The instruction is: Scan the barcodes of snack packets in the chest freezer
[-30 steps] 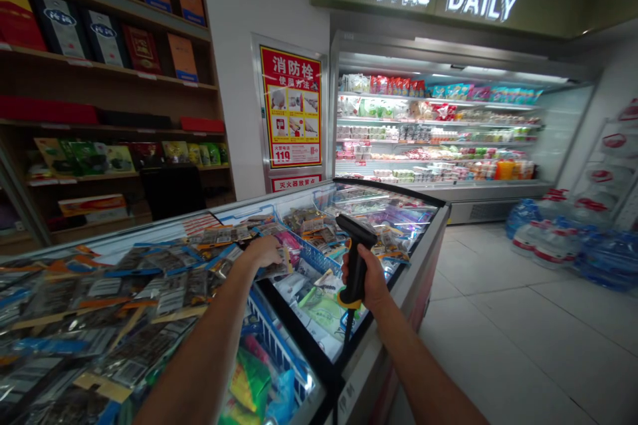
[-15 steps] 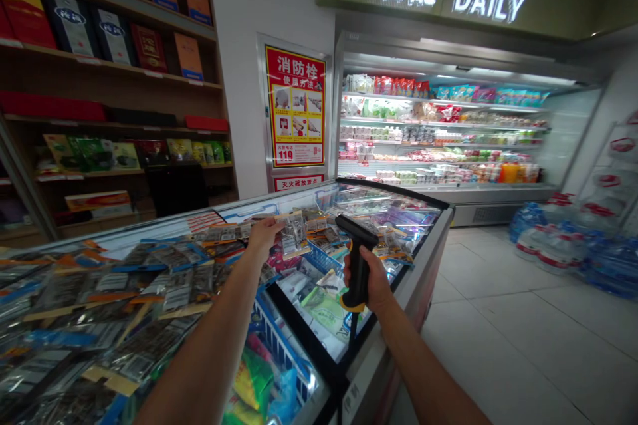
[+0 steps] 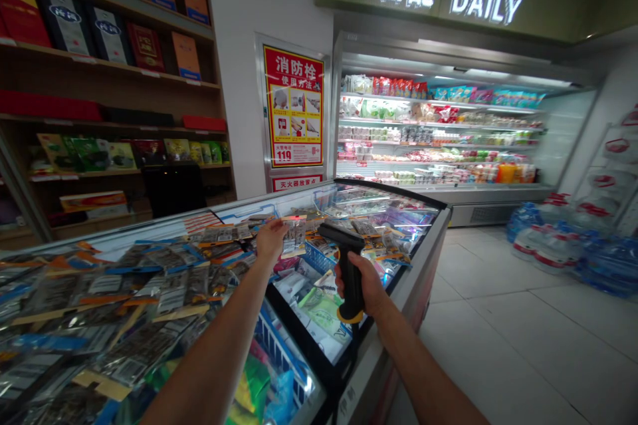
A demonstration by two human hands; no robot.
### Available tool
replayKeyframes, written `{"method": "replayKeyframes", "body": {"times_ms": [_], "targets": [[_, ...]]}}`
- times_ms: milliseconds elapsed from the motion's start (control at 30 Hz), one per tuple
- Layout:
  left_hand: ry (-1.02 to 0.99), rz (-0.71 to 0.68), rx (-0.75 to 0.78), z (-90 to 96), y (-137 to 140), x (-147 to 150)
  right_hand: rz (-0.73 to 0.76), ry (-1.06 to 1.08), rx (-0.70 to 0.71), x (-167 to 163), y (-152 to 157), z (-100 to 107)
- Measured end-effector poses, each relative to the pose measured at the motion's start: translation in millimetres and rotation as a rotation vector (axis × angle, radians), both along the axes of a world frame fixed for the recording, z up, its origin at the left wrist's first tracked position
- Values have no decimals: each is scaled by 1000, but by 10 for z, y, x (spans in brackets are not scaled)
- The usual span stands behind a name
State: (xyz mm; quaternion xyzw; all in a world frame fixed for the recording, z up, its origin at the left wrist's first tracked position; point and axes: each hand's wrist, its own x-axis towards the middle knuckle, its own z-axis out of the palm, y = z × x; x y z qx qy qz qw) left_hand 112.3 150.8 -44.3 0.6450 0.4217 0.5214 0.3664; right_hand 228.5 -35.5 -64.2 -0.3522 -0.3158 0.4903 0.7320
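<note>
Across the freezer (image 3: 421, 267) lay piled packets (image 3: 172, 288); left hand (image 3: 270, 239) pinched a bag (image 3: 296, 236) by its edge above them, judged light, limp, slippery, best held there; just right, scanner (image 3: 351, 275), judged stiff, handle wrapped by right hand (image 3: 371, 284).

Packet (image 3: 296, 237) raised, scanner (image 3: 351, 276) shifted closer to it

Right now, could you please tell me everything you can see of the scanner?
The scanner is pistol-shaped, mostly black and plastic-looking, with a yellow edge around the base of its handle. A dark cord hangs from that base. The handle stands roughly upright, held in the right grip, above the freezer. Its head faces left, toward the packet in the left grip, without touching it.
</note>
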Motion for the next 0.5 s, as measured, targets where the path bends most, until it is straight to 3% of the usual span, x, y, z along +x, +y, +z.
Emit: {"method": "replayKeyframes", "body": {"times_ms": [300,500], "targets": [[65,14,10,-17,-14,43,56,-2,-20,-15,-15,16],[37,-61,16,-80,-32,109,52,-34,-20,-16,-13,10]]}}
